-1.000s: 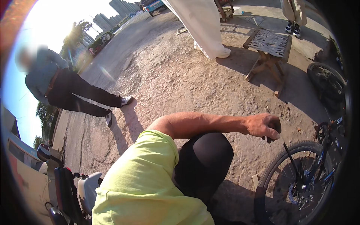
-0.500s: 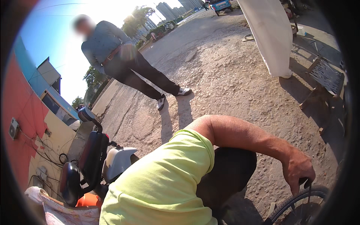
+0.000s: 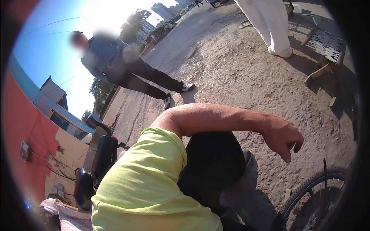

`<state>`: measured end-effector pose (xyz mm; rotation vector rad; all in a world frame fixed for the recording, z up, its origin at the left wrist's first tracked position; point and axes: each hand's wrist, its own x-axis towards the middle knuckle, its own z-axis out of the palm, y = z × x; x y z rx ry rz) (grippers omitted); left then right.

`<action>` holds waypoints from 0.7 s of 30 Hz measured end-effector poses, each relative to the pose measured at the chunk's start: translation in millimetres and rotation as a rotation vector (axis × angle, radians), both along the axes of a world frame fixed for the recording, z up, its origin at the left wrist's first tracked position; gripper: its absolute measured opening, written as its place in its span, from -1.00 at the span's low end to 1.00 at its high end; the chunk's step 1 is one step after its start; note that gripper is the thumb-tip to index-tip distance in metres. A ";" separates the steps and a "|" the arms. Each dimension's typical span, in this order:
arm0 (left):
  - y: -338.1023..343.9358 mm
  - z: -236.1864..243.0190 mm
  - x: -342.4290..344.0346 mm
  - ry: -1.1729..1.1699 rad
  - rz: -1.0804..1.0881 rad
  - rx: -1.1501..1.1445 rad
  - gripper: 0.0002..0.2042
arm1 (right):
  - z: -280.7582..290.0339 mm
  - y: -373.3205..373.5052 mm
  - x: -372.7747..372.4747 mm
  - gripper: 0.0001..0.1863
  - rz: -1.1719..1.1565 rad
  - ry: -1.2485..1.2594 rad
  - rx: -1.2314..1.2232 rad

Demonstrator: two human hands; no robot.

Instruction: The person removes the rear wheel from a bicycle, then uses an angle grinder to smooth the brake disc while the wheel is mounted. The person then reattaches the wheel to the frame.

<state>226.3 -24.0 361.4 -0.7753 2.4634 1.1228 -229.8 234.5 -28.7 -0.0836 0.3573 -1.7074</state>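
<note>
My left hand (image 3: 283, 138) hangs above the ground, up and left of a bicycle wheel (image 3: 290, 210), and touches nothing. Its thumb points down, and a gap separates it from the curled index finger; nothing shows between them. The remaining fingers are mostly hidden. The wheel has a black tyre and thin spokes and is cut off by the lower right rim of the picture. A thin dark rod (image 3: 325, 173) stands up at the tyre, its top end free. My right hand is out of the picture.
Ahead stands a person in dark trousers (image 3: 152, 82); another in white trousers (image 3: 269, 27) stands at the upper right, beside a low wooden stool with a woven seat (image 3: 327, 44). An electric scooter (image 3: 104, 154) is parked at my left near a wall (image 3: 29, 127). The ground is rough.
My left hand has let go of the dark piece at the wheel and moved up and left, away from it. The view has shifted, showing more of the wheel.
</note>
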 end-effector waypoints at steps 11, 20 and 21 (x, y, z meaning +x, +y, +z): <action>8.9 8.4 -41.5 0.026 0.040 -0.094 -0.55 | 57.9 193.7 -25.4 -0.39 -0.250 0.123 -0.129; 64.1 -71.4 -222.7 0.370 -0.348 -0.459 -0.33 | 135.1 173.7 6.5 -0.17 -0.450 0.354 -0.253; 73.9 -86.2 -238.0 0.374 -0.373 -0.492 -0.31 | 133.0 172.3 -1.1 -0.17 -0.405 0.416 -0.304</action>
